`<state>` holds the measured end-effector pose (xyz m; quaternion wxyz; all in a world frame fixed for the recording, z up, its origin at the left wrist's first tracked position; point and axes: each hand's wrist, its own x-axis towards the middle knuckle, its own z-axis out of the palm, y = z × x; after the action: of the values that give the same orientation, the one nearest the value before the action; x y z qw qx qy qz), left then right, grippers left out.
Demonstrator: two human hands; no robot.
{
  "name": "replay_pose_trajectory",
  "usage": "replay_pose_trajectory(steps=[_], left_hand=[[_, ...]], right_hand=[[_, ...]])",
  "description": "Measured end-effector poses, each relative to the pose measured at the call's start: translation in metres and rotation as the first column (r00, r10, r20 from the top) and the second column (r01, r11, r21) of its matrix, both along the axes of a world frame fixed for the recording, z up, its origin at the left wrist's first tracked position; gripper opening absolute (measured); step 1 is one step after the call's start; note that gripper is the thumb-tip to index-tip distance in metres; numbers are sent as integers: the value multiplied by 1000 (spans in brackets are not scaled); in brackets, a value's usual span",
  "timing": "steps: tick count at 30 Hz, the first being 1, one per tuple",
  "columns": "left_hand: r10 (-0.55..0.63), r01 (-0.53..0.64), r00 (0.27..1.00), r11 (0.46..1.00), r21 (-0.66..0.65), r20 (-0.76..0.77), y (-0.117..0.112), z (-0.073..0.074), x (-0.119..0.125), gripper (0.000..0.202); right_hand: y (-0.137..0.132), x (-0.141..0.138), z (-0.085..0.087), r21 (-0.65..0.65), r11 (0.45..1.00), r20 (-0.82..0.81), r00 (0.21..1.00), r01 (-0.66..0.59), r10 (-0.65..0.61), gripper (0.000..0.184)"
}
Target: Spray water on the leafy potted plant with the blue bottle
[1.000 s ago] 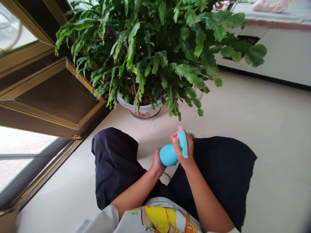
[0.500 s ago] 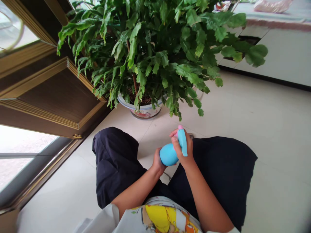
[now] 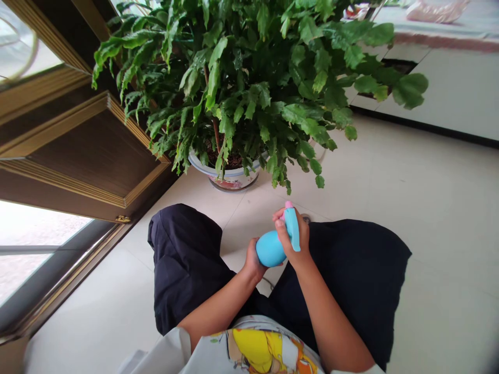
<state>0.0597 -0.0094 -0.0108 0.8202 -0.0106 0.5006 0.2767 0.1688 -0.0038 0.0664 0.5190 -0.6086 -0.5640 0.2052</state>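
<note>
Between my knees I hold a light blue spray bottle (image 3: 270,249) with a pink nozzle, tilted so the nozzle points toward the plant. My left hand (image 3: 254,261) is wrapped around the bottle's rounded body. My right hand (image 3: 298,239) grips the spray head, fingers at the trigger side, which is mostly hidden by the hand. Just beyond the nozzle hang the lowest green stems of a large leafy potted cactus (image 3: 249,98). Its patterned white pot (image 3: 234,182) stands on the floor, with dark soil showing inside.
On the left is a brown panelled door (image 3: 89,150) with gold trim, beside a bright doorway. A white cabinet (image 3: 456,88) stands at the back right, a pinkish plastic bag (image 3: 436,10) on its top. Pale tiles (image 3: 448,208) cover the floor.
Both hands keep the same hold on the spray bottle. The view has shifted only very slightly; otherwise nothing visibly differs.
</note>
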Motion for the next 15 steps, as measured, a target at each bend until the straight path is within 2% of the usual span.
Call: replay_pose_trajectory(steps=[7,10,15], left_hand=[[-3,3,999,1000,0,-38,1,2,-1,46],[-26,26,1000,1000,-11,1,0,2,-1,49],[-29,29,999,1000,4,33,1,2,-1,53]], right_hand=[[0,2,-4,-10,999,-26,999,48,-48,19],[1,1,-2,-9,1000,-17,1000,21,-21,19],[-2,2,-1,-17,999,-4,999,48,-48,17]])
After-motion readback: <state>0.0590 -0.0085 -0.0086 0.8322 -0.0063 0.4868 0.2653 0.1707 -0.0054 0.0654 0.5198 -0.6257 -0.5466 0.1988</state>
